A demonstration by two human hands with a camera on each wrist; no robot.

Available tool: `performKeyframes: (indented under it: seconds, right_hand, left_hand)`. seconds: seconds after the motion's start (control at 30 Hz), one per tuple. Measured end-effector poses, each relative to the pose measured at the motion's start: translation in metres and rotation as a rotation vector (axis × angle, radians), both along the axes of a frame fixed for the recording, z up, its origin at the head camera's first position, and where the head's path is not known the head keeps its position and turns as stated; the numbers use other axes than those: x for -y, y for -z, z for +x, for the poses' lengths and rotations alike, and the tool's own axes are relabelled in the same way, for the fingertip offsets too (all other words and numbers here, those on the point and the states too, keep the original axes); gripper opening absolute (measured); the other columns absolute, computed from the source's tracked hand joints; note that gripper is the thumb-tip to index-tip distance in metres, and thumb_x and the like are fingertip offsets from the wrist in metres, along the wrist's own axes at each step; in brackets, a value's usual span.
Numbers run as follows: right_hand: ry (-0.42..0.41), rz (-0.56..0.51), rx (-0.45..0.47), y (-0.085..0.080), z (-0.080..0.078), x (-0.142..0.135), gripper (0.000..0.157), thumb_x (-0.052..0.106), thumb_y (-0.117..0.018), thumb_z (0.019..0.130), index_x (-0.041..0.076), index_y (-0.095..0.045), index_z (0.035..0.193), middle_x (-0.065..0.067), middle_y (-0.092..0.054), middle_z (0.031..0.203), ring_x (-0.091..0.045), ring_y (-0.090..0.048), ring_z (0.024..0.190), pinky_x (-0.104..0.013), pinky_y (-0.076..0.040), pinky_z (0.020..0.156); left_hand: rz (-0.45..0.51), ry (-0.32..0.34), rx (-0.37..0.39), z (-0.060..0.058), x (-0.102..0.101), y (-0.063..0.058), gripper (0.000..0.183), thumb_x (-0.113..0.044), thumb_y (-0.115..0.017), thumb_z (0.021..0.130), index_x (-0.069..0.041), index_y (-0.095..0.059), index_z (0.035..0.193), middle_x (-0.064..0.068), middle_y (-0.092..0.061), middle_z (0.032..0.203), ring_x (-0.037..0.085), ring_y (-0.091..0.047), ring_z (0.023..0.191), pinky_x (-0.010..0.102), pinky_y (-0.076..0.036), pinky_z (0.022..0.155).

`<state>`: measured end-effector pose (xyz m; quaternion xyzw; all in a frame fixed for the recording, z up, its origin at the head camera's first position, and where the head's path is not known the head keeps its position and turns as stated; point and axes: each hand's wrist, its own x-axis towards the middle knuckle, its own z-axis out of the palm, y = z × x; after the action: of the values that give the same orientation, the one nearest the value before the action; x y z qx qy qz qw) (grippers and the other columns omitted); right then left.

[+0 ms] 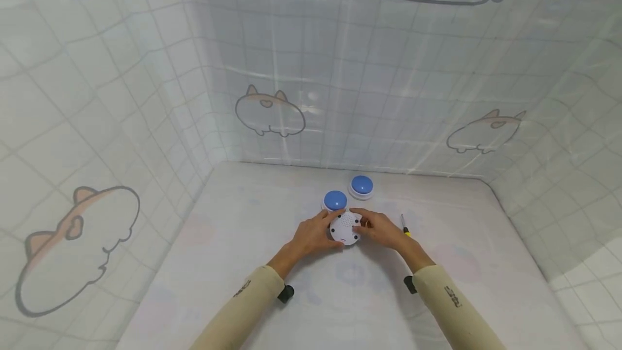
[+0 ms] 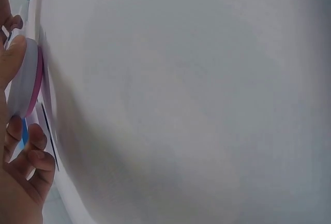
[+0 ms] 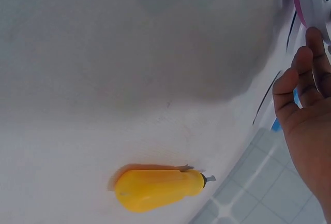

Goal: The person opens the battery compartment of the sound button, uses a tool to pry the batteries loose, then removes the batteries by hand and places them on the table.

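Observation:
A round white push button (image 1: pixel 346 235) is turned underside up, showing speaker holes and small dark feet. Its pink dome (image 2: pixel 37 81) faces down toward the table. My left hand (image 1: pixel 312 233) grips the left side of it, thumb at the near rim and fingers at the far rim. From the other side my right hand (image 1: pixel 381 228) holds it, with the thumb over the underside and fingertips at the rim. Just beyond the hands stands a blue push button (image 1: pixel 335 200), dome up, its base partly hidden by the left fingers.
Another blue push button (image 1: pixel 362 184) stands farther back on the table. A screwdriver (image 3: pixel 160 189) with a yellow handle lies right of my right hand. Grid-patterned sheeting with cartoon animals (image 1: pixel 270 113) rises behind and along both sides of the pale tabletop (image 1: pixel 233 204).

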<state>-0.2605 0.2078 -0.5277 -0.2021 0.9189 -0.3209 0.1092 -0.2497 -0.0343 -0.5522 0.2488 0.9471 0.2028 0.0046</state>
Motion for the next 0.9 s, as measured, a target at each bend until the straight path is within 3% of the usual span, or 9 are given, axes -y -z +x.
performKeyframes:
  seconds: [0.2,0.5,0.73,0.9]
  right_hand:
    - [0.004,0.002,0.05,0.002,0.003,0.003,0.068,0.03,-0.077,0.09,0.022,-0.047,0.151,0.002,-0.058,0.088,-0.014,-0.053,0.078,-0.029,-0.046,0.066]
    - [-0.004,0.006,0.022,0.004,0.004,0.006,0.068,0.033,-0.076,0.09,0.021,-0.047,0.151,0.004,-0.057,0.085,-0.012,-0.053,0.076,-0.027,-0.045,0.063]
    - [0.003,0.003,0.024,0.002,0.003,0.007,0.069,0.032,-0.077,0.09,0.021,-0.047,0.152,0.003,-0.056,0.083,-0.013,-0.052,0.074,-0.026,-0.044,0.061]
    - [0.021,0.03,0.019,0.005,0.004,0.007,0.072,0.036,-0.077,0.09,0.021,-0.045,0.153,0.002,-0.058,0.088,-0.014,-0.052,0.079,-0.029,-0.046,0.067]
  left_hand:
    - [0.007,-0.01,0.007,0.0,-0.001,-0.002,0.097,-0.063,-0.08,0.075,-0.035,-0.034,0.155,0.003,-0.059,0.133,0.017,-0.062,0.094,0.035,-0.052,0.073]
    - [-0.001,-0.011,-0.008,0.0,-0.002,-0.001,0.098,-0.067,-0.079,0.073,-0.039,-0.034,0.156,0.002,-0.062,0.117,0.012,-0.053,0.077,0.029,-0.046,0.062]
    - [0.071,-0.051,0.045,-0.001,-0.003,0.006,0.096,-0.065,-0.08,0.074,-0.041,-0.035,0.155,0.004,-0.063,0.13,0.018,-0.063,0.102,0.039,-0.053,0.076]
    - [0.084,-0.063,0.075,-0.001,-0.004,0.007,0.096,-0.064,-0.08,0.074,-0.04,-0.034,0.155,0.003,-0.059,0.141,0.022,-0.062,0.117,0.045,-0.053,0.084]
